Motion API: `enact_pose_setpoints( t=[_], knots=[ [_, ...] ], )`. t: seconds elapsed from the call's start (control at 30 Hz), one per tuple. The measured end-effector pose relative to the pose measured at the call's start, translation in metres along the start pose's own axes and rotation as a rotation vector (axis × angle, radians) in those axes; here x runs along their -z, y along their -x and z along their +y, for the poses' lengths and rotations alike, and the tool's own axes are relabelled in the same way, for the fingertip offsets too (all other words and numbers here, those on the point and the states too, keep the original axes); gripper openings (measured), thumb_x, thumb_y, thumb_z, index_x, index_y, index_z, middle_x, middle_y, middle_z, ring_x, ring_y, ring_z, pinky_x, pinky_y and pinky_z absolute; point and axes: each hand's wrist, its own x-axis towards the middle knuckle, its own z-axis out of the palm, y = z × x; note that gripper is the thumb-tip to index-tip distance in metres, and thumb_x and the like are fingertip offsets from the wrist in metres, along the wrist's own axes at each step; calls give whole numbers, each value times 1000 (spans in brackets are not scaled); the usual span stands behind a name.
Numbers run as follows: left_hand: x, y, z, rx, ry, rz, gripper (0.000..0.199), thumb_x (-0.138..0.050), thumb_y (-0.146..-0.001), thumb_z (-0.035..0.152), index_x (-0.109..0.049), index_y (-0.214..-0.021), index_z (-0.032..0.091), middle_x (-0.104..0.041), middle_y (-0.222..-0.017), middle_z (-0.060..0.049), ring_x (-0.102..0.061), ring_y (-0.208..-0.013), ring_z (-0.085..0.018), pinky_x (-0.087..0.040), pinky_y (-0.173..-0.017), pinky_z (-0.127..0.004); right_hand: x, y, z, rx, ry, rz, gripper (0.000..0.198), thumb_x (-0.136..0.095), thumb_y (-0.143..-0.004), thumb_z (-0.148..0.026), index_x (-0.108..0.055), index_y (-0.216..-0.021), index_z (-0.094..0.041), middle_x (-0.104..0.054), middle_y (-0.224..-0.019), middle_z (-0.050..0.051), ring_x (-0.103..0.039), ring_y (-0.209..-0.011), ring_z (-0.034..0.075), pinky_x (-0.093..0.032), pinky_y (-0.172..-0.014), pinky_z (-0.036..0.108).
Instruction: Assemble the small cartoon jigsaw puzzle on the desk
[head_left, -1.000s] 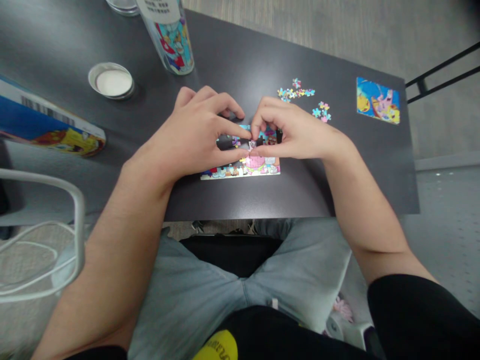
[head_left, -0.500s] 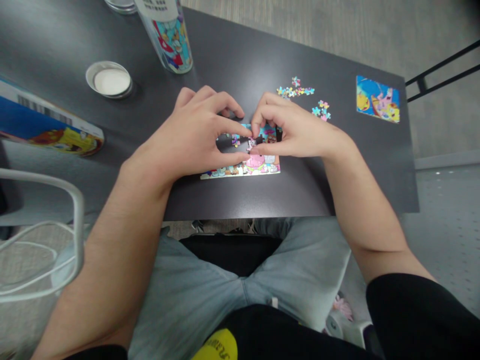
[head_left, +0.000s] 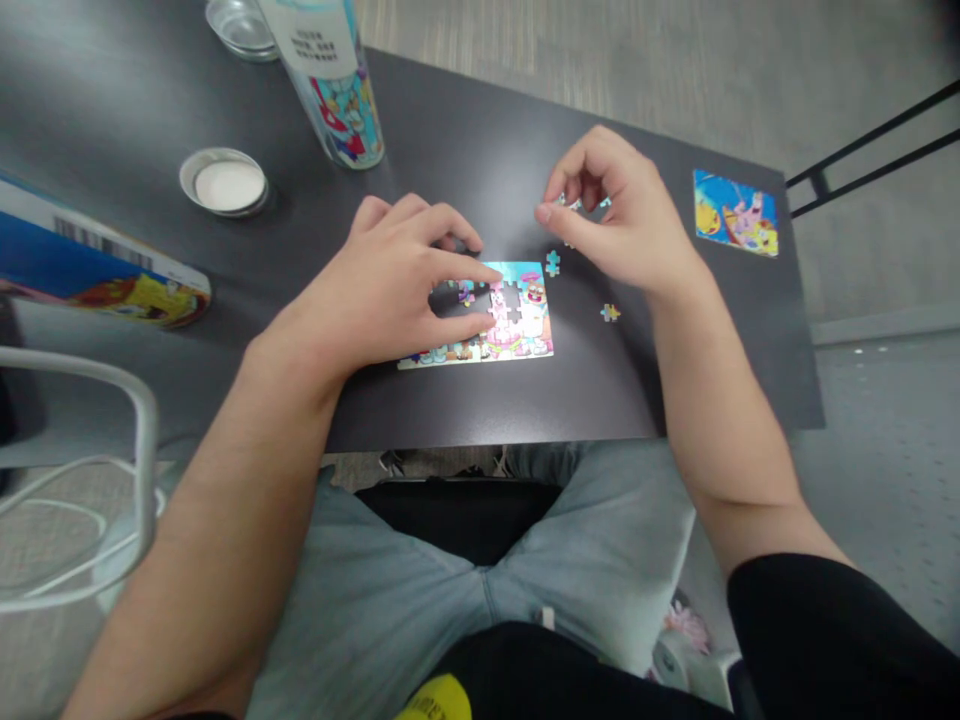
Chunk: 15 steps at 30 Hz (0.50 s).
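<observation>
Your left hand [head_left: 397, 280], thumb and forefinger apart, could split the part-built puzzle [head_left: 529, 337] on the counter [head_left: 450, 410] if it drags sideways, and the loose piece [head_left: 553, 263] by its upper right corner could get knocked away if your right hand [head_left: 619, 210], whose grip I cannot make out, sweeps low.

- The left hand [head_left: 405, 275] hides the left part of the puzzle [head_left: 527, 335].
- The right hand [head_left: 619, 205] covers some loose pieces [head_left: 553, 263]; whether its fingertips pinch one cannot be told.
- The clear container [head_left: 349, 115] at far left is cut off at the far edge; its dark print is too small to read.
- The left edge crops the blue printed tube [head_left: 127, 265].
- The near edge cuts the yellow shirt print [head_left: 442, 697].
</observation>
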Motion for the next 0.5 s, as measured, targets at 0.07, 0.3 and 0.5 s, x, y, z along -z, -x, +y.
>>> enact_pose_setpoints(
  t=[0.07,0.3,0.5],
  knots=[
    [0,1,3,4,-11,6,42,-84,-115,54,-96,-152,37,-84,-160,-9,-72,-145,-41,-47,-134,-73,3,-3,16,-47,37,130,49,-89,-108,-78,-74,-99,-33,-70,-101,5,-55,-86,26,-53,-89,48],
    [-5,-2,21,58,-85,-20,66,-81,-115,61,-82,-172,26,-76,-170,-17,-67,-155,-49,-46,-134,-75,5,-4,30,-184,94,123,42,-93,-106,-73,-71,-101,-37,-74,-106,7,-62,-96,33,-58,-102,57],
    [-9,-2,21,54,-110,-10,73,-89,-110,62,-81,-172,24,-77,-173,-21,-68,-155,-54,-50,-132,-76,6,-4,31,-183,151,120,51,-86,-109,-87,-74,-105,-37,-75,-103,6,-55,-93,31,-57,-97,53]
  ],
)
